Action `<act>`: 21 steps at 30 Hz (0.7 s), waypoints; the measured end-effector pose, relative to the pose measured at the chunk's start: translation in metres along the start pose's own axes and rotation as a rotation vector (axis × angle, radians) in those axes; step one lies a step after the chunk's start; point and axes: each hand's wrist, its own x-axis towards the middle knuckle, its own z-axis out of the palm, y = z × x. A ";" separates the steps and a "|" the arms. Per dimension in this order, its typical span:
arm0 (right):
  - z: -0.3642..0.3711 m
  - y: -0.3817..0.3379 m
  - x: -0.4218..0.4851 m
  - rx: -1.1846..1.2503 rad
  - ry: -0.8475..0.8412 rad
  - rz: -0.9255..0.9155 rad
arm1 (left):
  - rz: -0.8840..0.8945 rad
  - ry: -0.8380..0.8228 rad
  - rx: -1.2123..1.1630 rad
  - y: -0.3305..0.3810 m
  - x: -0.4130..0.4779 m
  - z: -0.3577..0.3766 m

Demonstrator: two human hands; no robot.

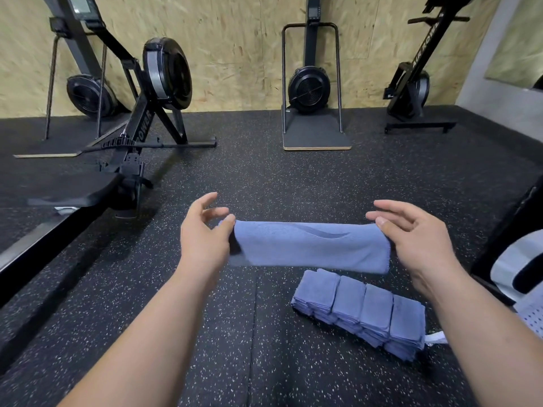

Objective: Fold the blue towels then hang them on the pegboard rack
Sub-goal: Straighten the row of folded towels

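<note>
At the far left a black rower (138, 133) lies long on the dark speckled floor (264, 177), with its round fan wheel up near the wood wall (235, 48). Just right of it is the left hand (205, 233). Its thumb and first finger pinch the left end of the towel (311, 248). Its other fingers are loose and spread a little, touching nothing. The towel is blue and folded into a long flat band. It hangs in the air between the two hands, stretched level from one to the other, and it does not touch the floor. Far behind it, a black fan machine (310, 83) stands on a flat board against the wall. Below the towel and a bit to the right, a pile (361, 312) of folded blue towels lies on the floor in a neat row of short stacks. The pile is near the held towel but apart from it. The right hand (417, 239) pinches the top right corner of the towel between thumb and fingers, and those fingers are nearly straight and point left. At the back right a second rower (411, 83) stands up on end by the wall. At the right edge is something white (531, 315) with small holes, and I cannot tell what it is
</note>
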 end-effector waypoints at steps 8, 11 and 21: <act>-0.003 0.011 0.005 -0.023 -0.058 0.061 | -0.023 -0.197 -0.014 -0.004 -0.003 0.002; -0.008 0.012 0.007 0.013 -0.077 0.082 | -0.071 -0.319 -0.040 -0.003 -0.002 0.002; -0.015 0.010 0.005 -0.214 -0.199 0.045 | 0.113 -0.496 0.261 -0.005 -0.005 -0.004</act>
